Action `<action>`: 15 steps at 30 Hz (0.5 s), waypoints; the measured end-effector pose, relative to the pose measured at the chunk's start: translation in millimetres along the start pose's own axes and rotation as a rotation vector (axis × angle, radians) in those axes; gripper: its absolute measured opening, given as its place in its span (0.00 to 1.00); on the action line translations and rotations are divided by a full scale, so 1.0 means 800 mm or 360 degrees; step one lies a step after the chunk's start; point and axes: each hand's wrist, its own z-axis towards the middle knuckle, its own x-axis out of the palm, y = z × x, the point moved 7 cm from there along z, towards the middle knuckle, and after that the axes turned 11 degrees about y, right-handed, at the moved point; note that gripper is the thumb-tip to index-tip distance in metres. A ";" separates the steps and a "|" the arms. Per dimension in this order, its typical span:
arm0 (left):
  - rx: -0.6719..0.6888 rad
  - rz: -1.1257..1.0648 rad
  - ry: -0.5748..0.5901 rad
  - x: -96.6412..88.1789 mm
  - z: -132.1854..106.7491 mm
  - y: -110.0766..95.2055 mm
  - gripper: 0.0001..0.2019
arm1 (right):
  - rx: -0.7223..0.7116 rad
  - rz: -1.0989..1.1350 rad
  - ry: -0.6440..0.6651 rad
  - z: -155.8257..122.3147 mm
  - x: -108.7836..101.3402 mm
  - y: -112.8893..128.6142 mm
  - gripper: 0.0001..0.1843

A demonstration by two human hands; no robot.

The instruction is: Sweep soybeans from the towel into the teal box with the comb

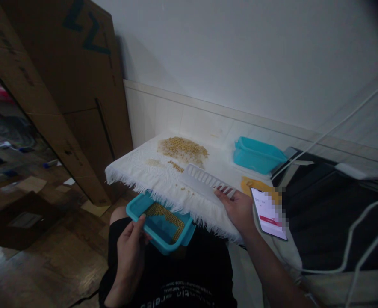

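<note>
My left hand (131,241) grips the near left rim of a turquoise plastic container (167,248), thumb over the edge. The container sits just below the table's fringed edge, above my lap, with yellow soybeans (165,212) along its far and right sides. My right hand (239,210) is closed around the right end of a flat white slotted plastic strip (205,182). The strip lies low over the white fringed cloth (137,167), its far end close to a short line of beans (176,166). Beyond it spreads a larger soybean pile (183,147).
A second turquoise container (259,157) stands at the back right of the table. A lit phone (269,214) rests on a yellow item (251,185) beside my right wrist. White cables (349,239) cross the dark surface on the right. A tall cardboard box (80,85) stands left.
</note>
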 end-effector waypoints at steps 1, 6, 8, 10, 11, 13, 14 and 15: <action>0.0009 0.0011 0.0005 0.000 0.000 -0.001 0.21 | 0.0012 -0.0014 -0.0053 -0.005 -0.007 0.000 0.22; 0.0030 0.0037 0.0007 0.000 -0.001 -0.004 0.22 | 0.0071 -0.0069 -0.0159 -0.033 -0.026 -0.001 0.21; 0.0029 0.0045 0.0004 0.001 -0.002 -0.005 0.22 | 0.0085 -0.0058 -0.0153 -0.040 -0.025 -0.001 0.21; 0.0033 0.0046 0.0009 0.002 -0.002 -0.006 0.22 | 0.0081 -0.0033 -0.0143 -0.043 -0.019 0.000 0.21; 0.0034 0.0045 0.0013 0.003 -0.003 -0.006 0.22 | 0.0082 -0.0018 -0.0139 -0.044 -0.016 0.000 0.21; 0.0026 0.0042 0.0013 0.003 -0.003 -0.005 0.22 | 0.0089 0.0009 -0.0123 -0.045 -0.010 0.001 0.21; 0.0021 0.0042 0.0015 0.003 -0.003 -0.004 0.23 | 0.0095 0.0018 -0.0110 -0.045 -0.006 0.000 0.21; 0.0019 0.0038 0.0015 0.003 -0.003 -0.004 0.22 | 0.0100 0.0025 -0.0099 -0.045 -0.004 0.000 0.20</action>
